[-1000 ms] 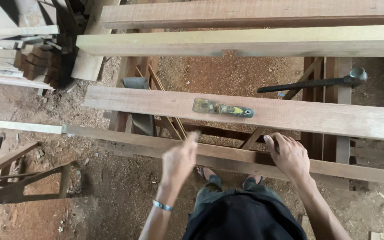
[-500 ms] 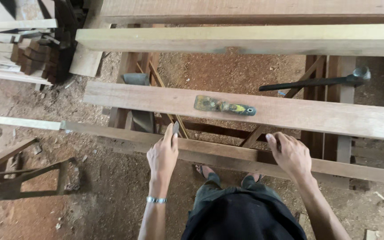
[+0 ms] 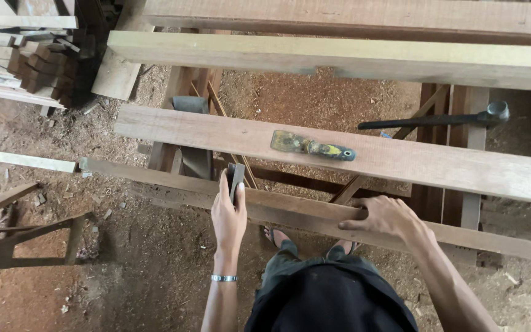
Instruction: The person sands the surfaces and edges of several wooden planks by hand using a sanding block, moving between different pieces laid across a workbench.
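My left hand (image 3: 228,212) holds a small dark flat block (image 3: 236,178) upright against the near narrow wooden beam (image 3: 302,209). My right hand (image 3: 383,216) rests on the same beam further right, fingers curled over its top edge. Beyond it lies a wide plank (image 3: 401,157) with a worn putty knife (image 3: 312,146) on top, yellow and green at the handle. A silver bracelet (image 3: 224,278) sits on my left wrist.
A dark metal hammer (image 3: 437,120) lies at the right, past the wide plank. A thick pale beam (image 3: 339,58) runs across further back. Stacked boards (image 3: 13,67) stand at the upper left. A low wooden frame (image 3: 7,227) is at the left on the sawdust floor.
My left hand moved left along the near beam and now holds the dark block against it. My right hand settled onto the beam's top.
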